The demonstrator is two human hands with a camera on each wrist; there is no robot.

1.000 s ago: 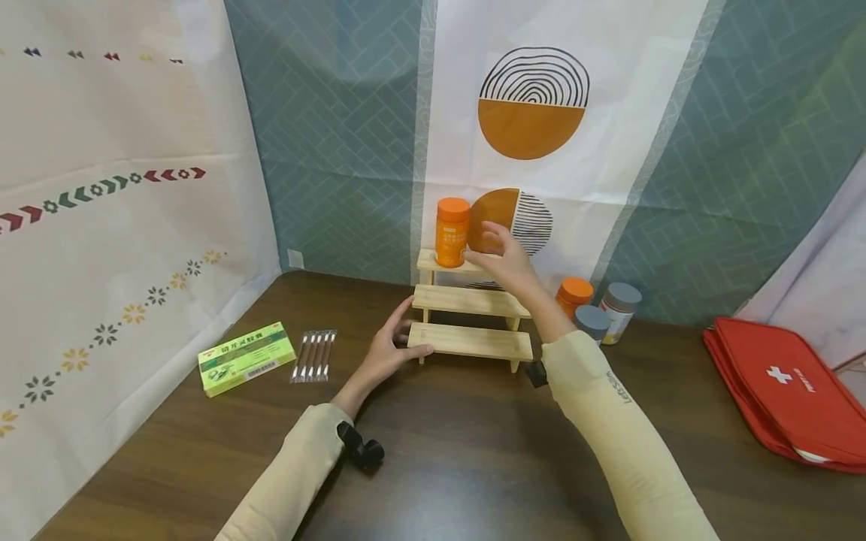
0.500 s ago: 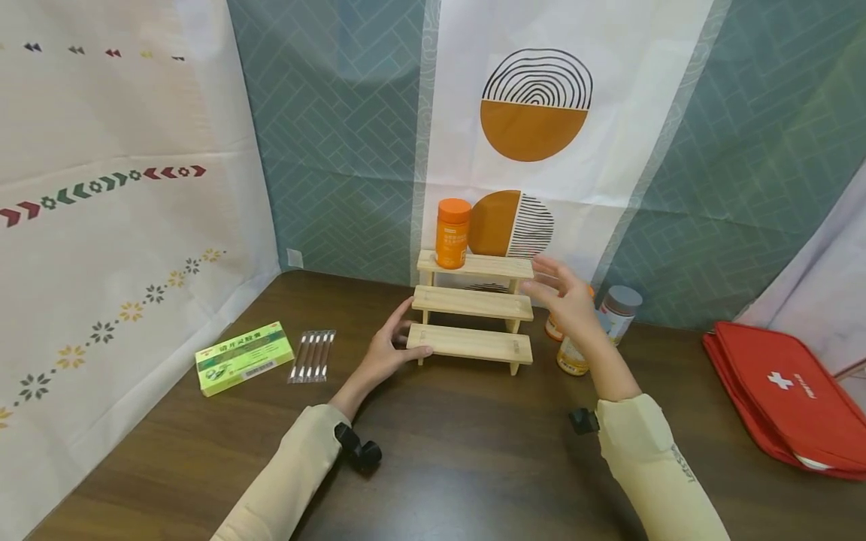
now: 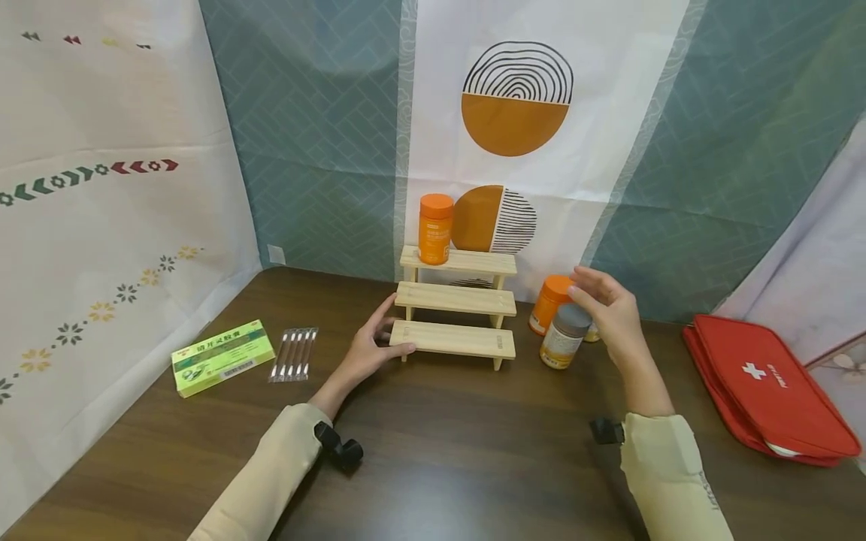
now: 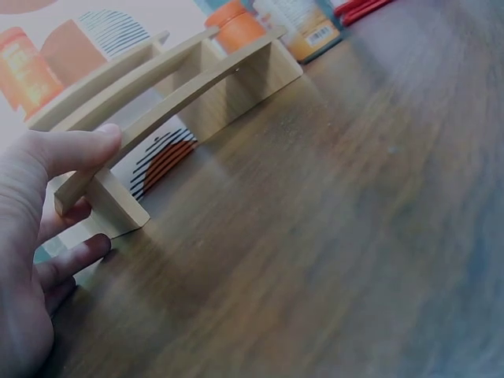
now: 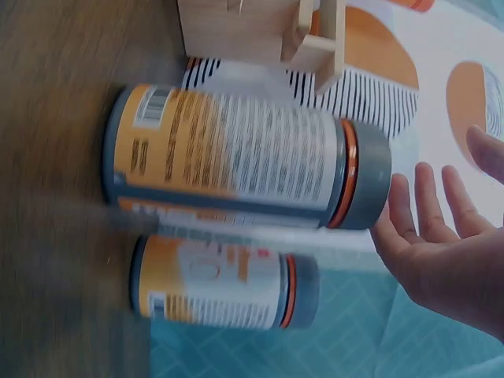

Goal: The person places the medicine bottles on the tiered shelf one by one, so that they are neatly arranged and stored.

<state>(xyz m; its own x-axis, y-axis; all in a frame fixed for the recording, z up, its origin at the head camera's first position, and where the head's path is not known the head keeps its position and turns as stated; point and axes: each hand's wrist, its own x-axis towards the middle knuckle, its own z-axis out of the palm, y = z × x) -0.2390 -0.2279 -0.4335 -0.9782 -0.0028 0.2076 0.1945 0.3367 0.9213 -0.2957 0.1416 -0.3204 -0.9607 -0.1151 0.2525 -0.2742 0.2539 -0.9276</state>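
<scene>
A three-step wooden stand [image 3: 453, 338] is on the table, with an orange bottle [image 3: 435, 230] upright on its top step. My left hand [image 3: 368, 347] grips the left end of the lowest step. In the left wrist view its thumb [image 4: 83, 150] lies on top and fingers reach under. My right hand [image 3: 614, 315] is raised with fingers loosely bent, holding nothing, beside a grey-capped bottle [image 3: 564, 336]. The right wrist view puts the fingers close to that bottle's grey cap [image 5: 370, 175]; contact is unclear. A second grey-capped bottle [image 5: 228, 282] is mostly hidden by my hand in the head view.
Another orange bottle [image 3: 549, 304] stands right of the stand. A red first-aid pouch [image 3: 771, 387] lies far right. At left lie a green-yellow medicine box [image 3: 223, 357] and a pack of cotton swabs [image 3: 294, 355]. A patterned cloth [image 3: 325, 150] hangs behind.
My right hand has moved away from the orange bottle on the top step, rightward and down to the grey-capped bottles. My left hand keeps its grip on the stand. The head view has shifted slightly.
</scene>
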